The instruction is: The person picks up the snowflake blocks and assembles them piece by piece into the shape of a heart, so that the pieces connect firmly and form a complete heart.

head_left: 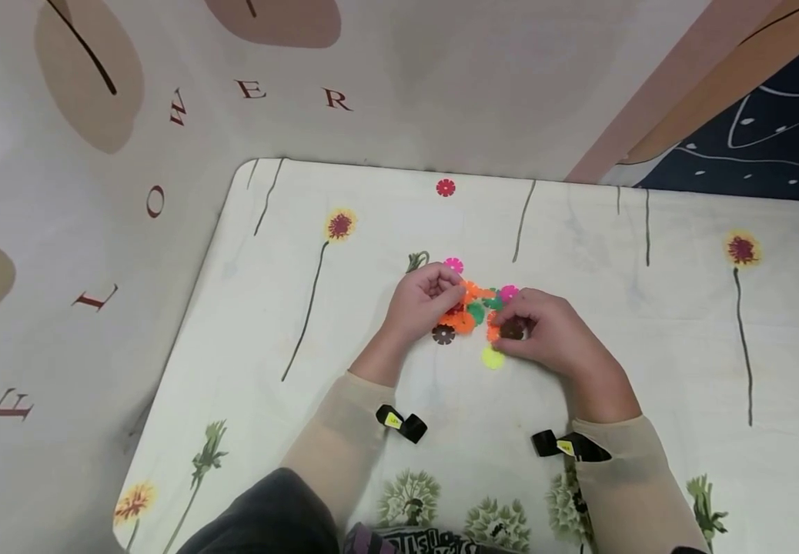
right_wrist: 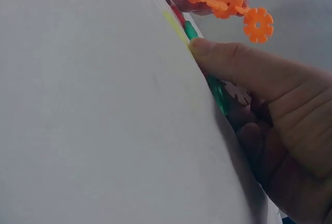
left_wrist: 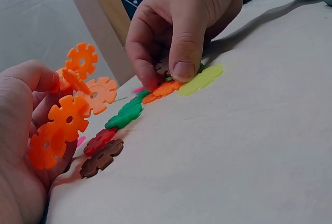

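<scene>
White table covering (head_left: 649, 346), matte and faintly creased, printed with long-stemmed flowers, set against a pale hanging lettered F-L-O-W-E-R.

Left hand (head_left: 422, 308): fingers curled, thumb and forefinger pinching one link of an orange disc chain (left_wrist: 65, 109). Chain: thin, smooth, plastic-looking discs, round with notched, petal-like rims and small centre holes, slotted together at angles, some slightly see-through; raised clear of the table.

Right hand (head_left: 553, 331): thumb and forefinger bent, their tips parted and lowered to a flat orange disc (left_wrist: 165, 90) on the table. One brown disc (head_left: 513, 329) sits inside the curve of the fingers; from where I stand I cannot tell whether either piece is gripped.

Between and below the hands, same notched pattern, lying close together: a dark brown disc (head_left: 444, 334) just beside a red disc (left_wrist: 98, 141) near the left hand; green discs (left_wrist: 124, 116), glossy, near the middle; a yellow disc (head_left: 493, 358), bright, by the right thumb; pink discs (head_left: 452, 265), two, on the far side of the group.

Well apart, near the table's far edge: a lone red piece (head_left: 446, 188).

Wrists: beige sleeves (head_left: 344, 423), soft-looking, each with a black strap (head_left: 590, 447) bearing a yellow label.

Beyond the hanging: a dark panel (head_left: 780, 146) with white line drawings.
</scene>
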Demonstrator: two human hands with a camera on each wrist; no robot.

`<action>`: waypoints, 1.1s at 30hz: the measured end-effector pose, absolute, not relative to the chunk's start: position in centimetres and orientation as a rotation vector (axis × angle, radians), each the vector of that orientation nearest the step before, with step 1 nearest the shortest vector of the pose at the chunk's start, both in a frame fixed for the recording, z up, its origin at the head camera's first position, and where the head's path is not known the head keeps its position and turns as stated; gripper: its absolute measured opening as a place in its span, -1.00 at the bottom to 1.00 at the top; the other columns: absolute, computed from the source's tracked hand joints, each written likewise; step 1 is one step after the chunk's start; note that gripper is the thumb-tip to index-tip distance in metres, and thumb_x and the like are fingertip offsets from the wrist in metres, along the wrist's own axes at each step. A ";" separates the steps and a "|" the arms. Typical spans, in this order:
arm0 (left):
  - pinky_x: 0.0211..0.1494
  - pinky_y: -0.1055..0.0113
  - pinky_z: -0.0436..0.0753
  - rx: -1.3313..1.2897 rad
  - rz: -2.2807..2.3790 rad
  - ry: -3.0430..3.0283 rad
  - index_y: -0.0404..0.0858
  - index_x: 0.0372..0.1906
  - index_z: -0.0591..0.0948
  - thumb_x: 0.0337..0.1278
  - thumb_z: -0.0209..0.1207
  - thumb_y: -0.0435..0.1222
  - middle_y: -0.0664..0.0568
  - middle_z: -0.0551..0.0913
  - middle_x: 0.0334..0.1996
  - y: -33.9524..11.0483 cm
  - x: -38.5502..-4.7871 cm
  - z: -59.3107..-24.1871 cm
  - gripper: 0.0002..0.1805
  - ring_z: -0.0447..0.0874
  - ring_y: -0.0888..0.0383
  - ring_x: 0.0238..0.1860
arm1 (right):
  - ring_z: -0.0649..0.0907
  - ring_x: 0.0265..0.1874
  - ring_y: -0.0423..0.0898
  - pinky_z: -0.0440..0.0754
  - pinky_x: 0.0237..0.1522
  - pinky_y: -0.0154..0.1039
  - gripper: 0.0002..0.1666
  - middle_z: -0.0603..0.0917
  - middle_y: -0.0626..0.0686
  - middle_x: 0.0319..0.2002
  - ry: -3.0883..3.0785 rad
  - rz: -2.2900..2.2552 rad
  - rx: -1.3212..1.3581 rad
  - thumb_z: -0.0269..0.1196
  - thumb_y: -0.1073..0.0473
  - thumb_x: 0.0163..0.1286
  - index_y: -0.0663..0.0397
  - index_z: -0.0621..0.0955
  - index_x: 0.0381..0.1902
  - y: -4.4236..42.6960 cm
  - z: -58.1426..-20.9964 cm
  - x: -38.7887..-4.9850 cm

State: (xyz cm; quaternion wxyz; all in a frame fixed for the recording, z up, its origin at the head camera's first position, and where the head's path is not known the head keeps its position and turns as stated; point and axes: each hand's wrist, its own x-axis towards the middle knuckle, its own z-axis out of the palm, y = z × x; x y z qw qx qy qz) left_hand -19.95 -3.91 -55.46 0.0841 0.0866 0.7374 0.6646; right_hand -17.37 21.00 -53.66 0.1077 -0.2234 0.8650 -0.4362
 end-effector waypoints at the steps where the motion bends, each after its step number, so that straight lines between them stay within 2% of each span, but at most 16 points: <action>1: -0.26 0.37 0.63 0.258 1.985 2.198 -0.33 -0.14 0.70 0.42 0.30 -0.35 -0.01 0.65 -0.40 -3.9 -20.0 -55.4 -0.90 0.58 0.09 -0.41 | 0.63 -0.37 -0.15 0.62 -0.31 -0.26 -0.67 0.68 -0.10 -0.29 2.549 -1.284 -0.659 0.65 0.34 0.14 0.00 0.79 -0.17 21.0 -53.6 -17.3; 7: -0.24 0.37 0.63 0.255 1.983 2.196 -0.32 -0.15 0.69 0.42 0.30 -0.36 0.00 0.66 -0.41 -3.7 -20.0 -55.4 -0.92 0.59 0.09 -0.40 | 0.61 -0.42 -0.16 0.64 -0.32 -0.25 -0.67 0.68 -0.10 -0.32 2.569 -1.274 -0.669 0.55 0.46 0.13 0.06 0.79 -0.18 21.1 -53.4 -17.2; 16: -0.22 0.37 0.64 0.263 1.965 2.225 -0.32 -0.14 0.69 0.43 0.30 -0.35 -0.01 0.65 -0.40 -3.7 -20.1 -55.5 -0.92 0.59 0.07 -0.37 | 0.59 -0.40 -0.13 0.62 -0.30 -0.23 -0.65 0.65 -0.09 -0.32 2.547 -1.212 -0.621 0.52 0.46 0.14 0.04 0.78 -0.15 21.0 -53.2 -17.2; 20: -0.27 0.38 0.63 0.266 1.986 2.214 -0.32 -0.15 0.69 0.41 0.30 -0.37 -0.02 0.65 -0.40 -3.7 -20.0 -55.6 -0.93 0.58 0.09 -0.42 | 0.58 -0.40 -0.09 0.60 -0.32 -0.26 -0.68 0.65 -0.09 -0.32 2.512 -1.316 -0.607 0.55 0.45 0.15 -0.02 0.75 -0.23 21.4 -53.8 -17.3; 24: -0.29 0.38 0.63 0.261 2.004 2.199 -0.33 -0.16 0.69 0.39 0.29 -0.38 -0.02 0.65 -0.40 -3.7 -20.0 -55.7 -0.93 0.56 0.11 -0.45 | 0.54 -0.48 -0.06 0.52 -0.43 -0.31 -0.69 0.63 -0.07 -0.38 2.462 -1.522 -0.608 0.58 0.43 0.18 -0.07 0.71 -0.34 21.7 -54.7 -17.5; 33: -0.34 0.40 0.60 0.261 1.987 2.210 -0.32 -0.17 0.70 0.39 0.29 -0.38 0.00 0.63 -0.41 -3.8 -20.0 -55.7 -0.94 0.53 0.12 -0.47 | 0.49 -0.59 -0.05 0.50 -0.50 -0.32 -0.78 0.59 0.04 -0.47 2.380 -1.735 -0.450 0.51 0.46 0.27 0.11 0.68 -0.35 21.4 -54.9 -17.5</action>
